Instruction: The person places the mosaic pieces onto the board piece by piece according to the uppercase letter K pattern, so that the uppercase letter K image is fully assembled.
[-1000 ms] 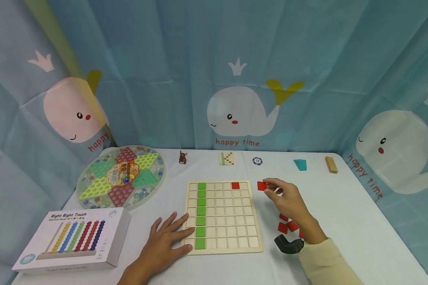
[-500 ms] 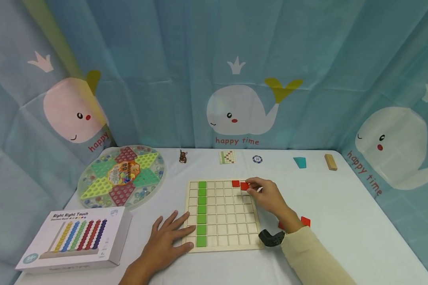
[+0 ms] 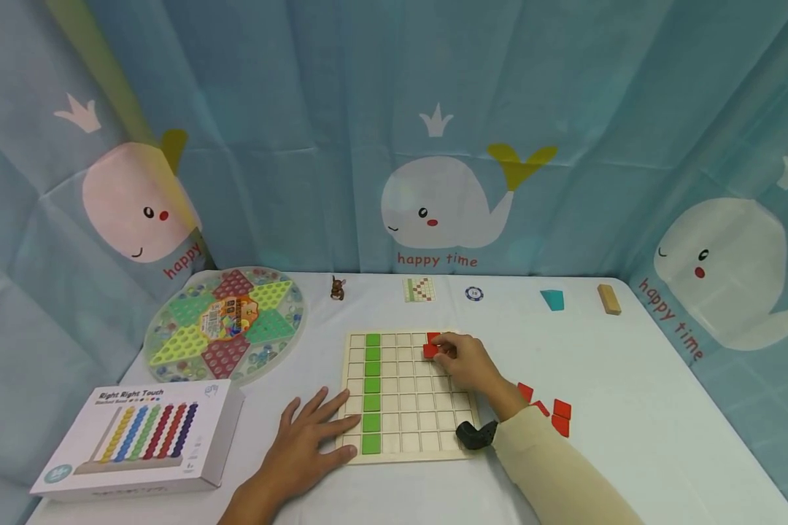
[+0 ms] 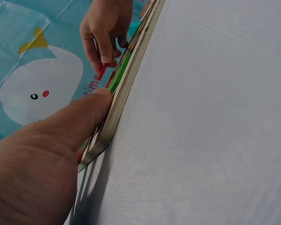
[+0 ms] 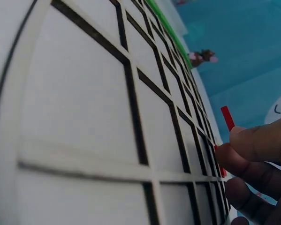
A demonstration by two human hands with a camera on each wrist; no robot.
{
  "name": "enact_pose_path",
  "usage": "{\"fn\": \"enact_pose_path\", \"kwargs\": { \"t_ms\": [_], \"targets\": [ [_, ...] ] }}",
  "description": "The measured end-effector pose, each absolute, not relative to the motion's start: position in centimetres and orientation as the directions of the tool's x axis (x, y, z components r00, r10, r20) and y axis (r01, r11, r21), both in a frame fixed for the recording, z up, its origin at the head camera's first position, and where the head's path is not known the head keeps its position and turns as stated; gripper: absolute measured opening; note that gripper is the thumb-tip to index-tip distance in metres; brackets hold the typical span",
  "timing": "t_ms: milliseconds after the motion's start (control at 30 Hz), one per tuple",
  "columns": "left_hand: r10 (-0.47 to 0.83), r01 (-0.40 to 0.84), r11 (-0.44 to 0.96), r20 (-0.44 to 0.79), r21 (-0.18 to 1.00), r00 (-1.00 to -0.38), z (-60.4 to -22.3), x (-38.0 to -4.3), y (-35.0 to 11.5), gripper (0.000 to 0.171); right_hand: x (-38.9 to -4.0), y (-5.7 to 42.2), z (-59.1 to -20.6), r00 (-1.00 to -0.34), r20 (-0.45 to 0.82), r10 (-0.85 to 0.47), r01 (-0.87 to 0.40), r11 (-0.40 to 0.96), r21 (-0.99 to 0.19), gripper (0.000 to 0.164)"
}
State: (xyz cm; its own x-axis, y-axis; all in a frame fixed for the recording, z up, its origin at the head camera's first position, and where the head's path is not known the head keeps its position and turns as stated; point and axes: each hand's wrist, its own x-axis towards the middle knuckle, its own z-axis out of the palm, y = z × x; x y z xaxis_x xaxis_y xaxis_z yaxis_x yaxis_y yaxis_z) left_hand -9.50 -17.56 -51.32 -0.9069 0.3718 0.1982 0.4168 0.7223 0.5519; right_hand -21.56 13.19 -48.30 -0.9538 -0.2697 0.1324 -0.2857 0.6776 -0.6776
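A wooden grid board (image 3: 409, 403) lies mid-table, with a column of green square tiles (image 3: 371, 402) near its left side. One red tile (image 3: 433, 337) sits in the top row. Between thumb and fingertips my right hand (image 3: 469, 363) pinches another red square tile (image 3: 430, 351), over the second row and just below the first; the right wrist view shows this held tile (image 5: 227, 118) tilted on edge above the board. My left hand (image 3: 308, 445) has its fingers spread, resting on the board's lower left edge. In the left wrist view, the left thumb (image 4: 91, 105) touches that edge.
Several loose red tiles (image 3: 561, 410) lie right of the board. Behind it stand a small brown figurine (image 3: 338, 289), a pattern card (image 3: 419, 289), a round chip (image 3: 474, 293), a teal block (image 3: 553, 299) and a wooden block (image 3: 608, 299). Leftward are a Chinese checkers board (image 3: 187, 310) and a boxed toy (image 3: 151, 437).
My right hand has carried the pinched red tile leftward, from beside the board to over its upper rows. The left hand stays in place.
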Motion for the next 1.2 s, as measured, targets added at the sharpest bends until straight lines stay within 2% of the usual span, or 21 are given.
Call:
{"fn": "enact_pose_path", "kwargs": {
  "t_ms": [233, 467, 833, 967, 1200],
  "targets": [
    [0.372, 0.410, 0.724, 0.186, 0.555, -0.909, -51.2, -9.4, -17.6, 0.048, -21.9, 12.2, -48.4, -0.947, 0.115, -0.300, -0.304, 0.719, -0.624, 0.025],
    [0.375, 0.418, 0.718, 0.197, 0.556, -0.906, -51.1, -9.4, -17.5, 0.048, -22.1, 11.5, -48.3, -0.934, 0.119, -0.338, -0.340, 0.734, -0.587, 0.022],
    [0.371, 0.425, 0.721, 0.213, 0.547, -0.904, -51.1, -9.3, -17.3, 0.047, -21.6, 11.5, -47.1, -0.940, 0.113, -0.323, -0.322, 0.725, -0.609, 0.029],
    [0.370, 0.427, 0.723, 0.218, 0.543, -0.903, -51.1, -9.3, -17.4, 0.047, -20.9, 12.4, -45.6, -0.938, 0.135, -0.319, -0.328, 0.696, -0.638, 0.033],
    [0.366, 0.419, 0.727, 0.209, 0.545, -0.907, -51.2, -9.3, -17.4, 0.048, -19.0, 15.0, -42.7, -0.905, 0.255, -0.340, -0.421, 0.631, -0.652, 0.037]
  ]
}}
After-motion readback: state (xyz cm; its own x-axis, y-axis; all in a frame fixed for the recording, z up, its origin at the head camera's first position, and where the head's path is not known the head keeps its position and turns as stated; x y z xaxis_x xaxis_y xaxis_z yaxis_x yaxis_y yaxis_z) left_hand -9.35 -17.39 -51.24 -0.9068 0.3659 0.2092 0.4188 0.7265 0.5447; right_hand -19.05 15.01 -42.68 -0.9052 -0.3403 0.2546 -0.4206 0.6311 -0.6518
